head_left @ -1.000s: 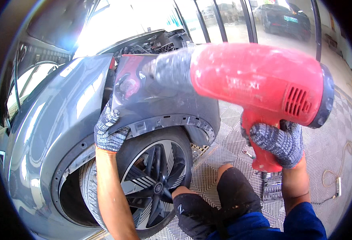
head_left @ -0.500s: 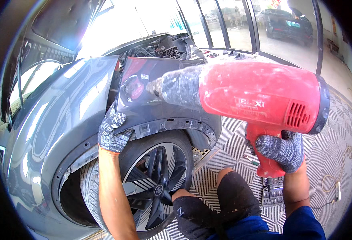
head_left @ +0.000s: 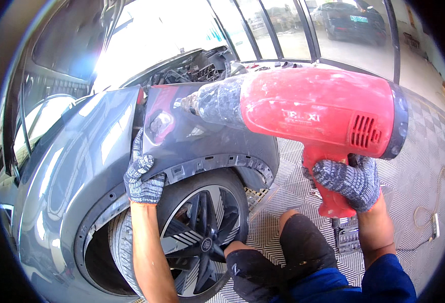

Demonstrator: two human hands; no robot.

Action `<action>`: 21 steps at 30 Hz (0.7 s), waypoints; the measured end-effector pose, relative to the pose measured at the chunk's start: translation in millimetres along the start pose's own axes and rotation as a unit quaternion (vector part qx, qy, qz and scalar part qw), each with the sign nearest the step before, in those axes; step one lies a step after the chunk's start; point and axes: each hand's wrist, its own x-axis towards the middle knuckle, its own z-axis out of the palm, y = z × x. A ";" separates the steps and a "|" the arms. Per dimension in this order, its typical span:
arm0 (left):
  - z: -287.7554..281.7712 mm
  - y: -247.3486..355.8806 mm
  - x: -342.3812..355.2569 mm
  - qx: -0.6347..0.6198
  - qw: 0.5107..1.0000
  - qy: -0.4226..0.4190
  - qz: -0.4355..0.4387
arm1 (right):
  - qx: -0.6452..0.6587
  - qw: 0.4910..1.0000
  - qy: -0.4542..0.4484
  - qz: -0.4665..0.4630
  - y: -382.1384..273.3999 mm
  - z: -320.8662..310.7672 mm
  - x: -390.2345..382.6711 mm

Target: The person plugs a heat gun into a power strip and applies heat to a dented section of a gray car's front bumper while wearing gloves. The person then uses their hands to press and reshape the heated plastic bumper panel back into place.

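Observation:
My right hand [head_left: 349, 179], in a grey knitted glove, is closed round the handle of a red, paint-smudged heat gun [head_left: 318, 101]. Its dark nozzle [head_left: 217, 101] points left at the upper part of a grey car body panel [head_left: 212, 144], close to a glossy reddish patch [head_left: 159, 121]; whether it touches cannot be told. My gloved left hand [head_left: 144, 182] grips that panel's left edge at the gap beside the curved grey bodywork [head_left: 66, 177], just over the wheel arch.
A black alloy wheel [head_left: 207, 242] sits below. The raised hood [head_left: 61, 45] and engine bay [head_left: 192, 70] are behind. A socket case [head_left: 348, 237] and a hose [head_left: 434, 202] lie on the patterned floor [head_left: 283, 182]. Glass doors and a dark car [head_left: 349, 25] stand at the back.
The view has shifted slightly. Over the last half second the heat gun has risen a little against the panel. My left hand keeps its place on the panel edge.

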 end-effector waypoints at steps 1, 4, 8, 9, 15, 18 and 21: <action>0.3 -0.1 0.0 0.002 1.000 -0.006 0.001 | 0.009 1.000 -0.002 0.001 -0.2 0.4 1.0; -2.4 -1.6 0.8 0.009 1.000 -0.021 0.004 | 0.043 0.999 -0.003 0.016 0.5 0.7 2.4; 3.2 -3.6 1.9 0.015 0.999 -0.033 0.013 | 0.084 0.995 -0.003 0.047 -3.3 0.8 3.2; -0.1 -2.7 1.7 0.015 0.999 -0.031 0.005 | 0.086 0.995 -0.006 0.047 -2.6 0.5 4.2; -1.9 -2.6 2.1 -0.002 0.999 -0.038 -0.011 | 0.068 0.998 0.006 0.015 -0.8 4.6 9.5; -12.5 -2.7 1.9 -0.010 0.999 -0.035 -0.019 | 0.035 0.999 -0.009 0.002 3.5 4.3 8.5; -25.8 -4.5 5.5 -0.052 0.996 -0.067 -0.022 | -0.026 0.998 -0.055 0.008 0.8 -4.1 9.5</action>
